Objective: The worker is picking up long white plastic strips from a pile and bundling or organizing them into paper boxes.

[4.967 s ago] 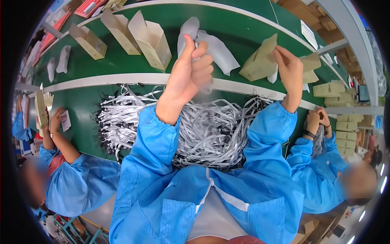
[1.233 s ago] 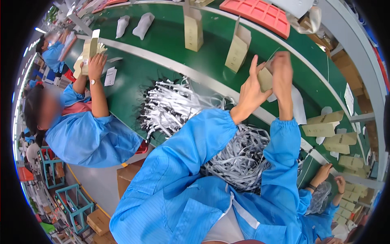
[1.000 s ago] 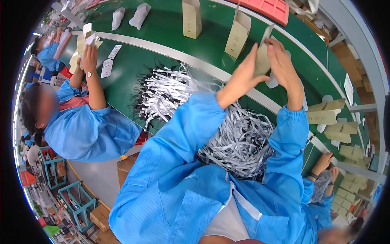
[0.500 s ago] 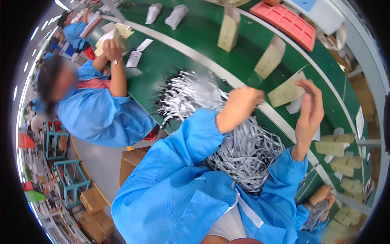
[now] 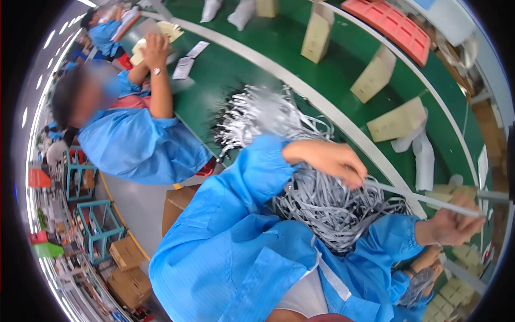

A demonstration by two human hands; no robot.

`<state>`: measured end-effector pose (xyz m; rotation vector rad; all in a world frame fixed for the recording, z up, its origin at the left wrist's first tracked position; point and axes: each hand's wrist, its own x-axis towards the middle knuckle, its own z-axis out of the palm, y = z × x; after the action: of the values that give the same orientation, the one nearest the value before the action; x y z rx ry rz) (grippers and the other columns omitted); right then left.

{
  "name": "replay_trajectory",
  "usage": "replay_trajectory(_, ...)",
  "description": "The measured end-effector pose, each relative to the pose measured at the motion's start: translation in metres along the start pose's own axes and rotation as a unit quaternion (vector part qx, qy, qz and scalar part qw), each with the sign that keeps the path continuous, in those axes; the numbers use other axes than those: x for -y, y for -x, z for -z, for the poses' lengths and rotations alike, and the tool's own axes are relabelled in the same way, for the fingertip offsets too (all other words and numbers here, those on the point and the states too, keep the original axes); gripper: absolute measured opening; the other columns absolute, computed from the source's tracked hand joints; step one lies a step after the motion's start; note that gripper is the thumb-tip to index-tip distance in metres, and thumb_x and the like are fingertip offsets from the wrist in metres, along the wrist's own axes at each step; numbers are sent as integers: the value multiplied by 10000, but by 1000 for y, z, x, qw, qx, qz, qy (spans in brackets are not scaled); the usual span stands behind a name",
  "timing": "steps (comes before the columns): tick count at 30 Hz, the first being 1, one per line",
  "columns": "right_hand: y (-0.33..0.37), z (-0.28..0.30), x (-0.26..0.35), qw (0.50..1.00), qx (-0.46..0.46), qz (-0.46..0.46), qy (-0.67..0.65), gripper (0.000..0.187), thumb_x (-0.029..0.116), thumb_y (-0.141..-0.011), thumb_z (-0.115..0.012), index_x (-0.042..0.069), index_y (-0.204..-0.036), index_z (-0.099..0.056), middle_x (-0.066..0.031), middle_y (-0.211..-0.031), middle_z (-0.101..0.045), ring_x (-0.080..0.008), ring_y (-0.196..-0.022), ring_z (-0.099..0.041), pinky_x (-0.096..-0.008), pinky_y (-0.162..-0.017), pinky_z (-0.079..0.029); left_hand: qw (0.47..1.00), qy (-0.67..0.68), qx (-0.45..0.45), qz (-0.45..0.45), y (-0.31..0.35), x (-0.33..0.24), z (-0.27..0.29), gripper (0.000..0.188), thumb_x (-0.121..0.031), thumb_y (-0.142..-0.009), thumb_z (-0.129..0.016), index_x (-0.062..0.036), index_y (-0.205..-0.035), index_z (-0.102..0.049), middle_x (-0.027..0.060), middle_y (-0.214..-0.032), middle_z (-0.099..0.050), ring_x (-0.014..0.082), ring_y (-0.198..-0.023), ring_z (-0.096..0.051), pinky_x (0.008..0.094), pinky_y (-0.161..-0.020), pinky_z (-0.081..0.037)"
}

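Note:
A narrow white flat strap (image 5: 413, 194) is stretched between my two hands, sloping slightly down to the right. My left hand (image 5: 335, 162) is closed on its near-left end, above a heap of tangled white-grey flat straps (image 5: 327, 212). My right hand (image 5: 456, 222) is closed on the other end, out at the far right over the green conveyor's side. Its fingers are partly blurred. A neater bundle of straps with black ends (image 5: 255, 115) lies beyond my left forearm.
Cream boxes (image 5: 317, 33) stand on the green belt (image 5: 279, 48) beyond a metal rail, beside white wrapped items (image 5: 424, 161) and a red compartment tray (image 5: 386, 27). A co-worker (image 5: 134, 139) on the left handles a cream box; another person's hands (image 5: 426, 260) show at lower right.
My hands have moved apart: the right has swung right and down, the left slightly right and lower. A strap now shows taut between them. The right hand's fingers have closed.

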<state>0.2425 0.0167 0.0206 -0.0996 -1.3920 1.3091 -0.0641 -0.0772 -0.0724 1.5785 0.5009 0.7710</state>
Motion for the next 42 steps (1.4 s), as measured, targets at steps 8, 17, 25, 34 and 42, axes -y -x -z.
replay_trajectory(8,-11,-64,-14,986,-94,-126,-62,1062,806,-827,-310,-71,-1423,-371,-272,-1297,-522,-410,-1232,-516,-441,-1084,-351,805,-452,-248,-294,-53,-101,-11,40,-129,-851,-645,-93,-868,-640,46,-798,-570,203,-712,-590,335,-577,-480)
replay_trajectory(17,-17,-89,-53,983,-79,-46,157,1236,885,-633,-526,-72,-1399,-368,-249,-1258,-512,-365,-1180,-533,-421,-981,-415,784,-563,-165,-200,-29,-146,-8,150,-206,-748,-662,-97,-843,-623,63,-720,-565,263,-649,-640,367,-491,-488)
replay_trajectory(25,20,-108,-80,948,213,-200,124,493,510,-888,-568,48,-1057,-532,-57,-937,-512,-161,-868,-590,-293,-699,-467,758,-613,-145,-170,-35,-153,-10,236,-186,-690,-697,-54,-876,-637,93,-717,-625,282,-571,-640,375,-452,-476)
replay_trajectory(34,-33,-93,-113,833,111,-526,-130,207,222,-1022,-533,50,-916,-573,9,-726,-427,-91,-632,-458,-230,-599,-378,740,-385,-551,4,36,-70,81,358,-211,-919,-657,-31,-1224,-604,91,-1121,-661,197,-1068,-609,329,-962,-452)
replay_trajectory(42,-81,-96,-146,882,244,-255,312,221,216,-998,-581,9,-931,-622,18,-794,-541,-43,-680,-461,-211,-615,-359,950,-103,-278,-93,-34,24,71,801,-316,-826,-775,-6,-1445,-371,127,-1398,-457,218,-1334,-415,375,-1151,-270)
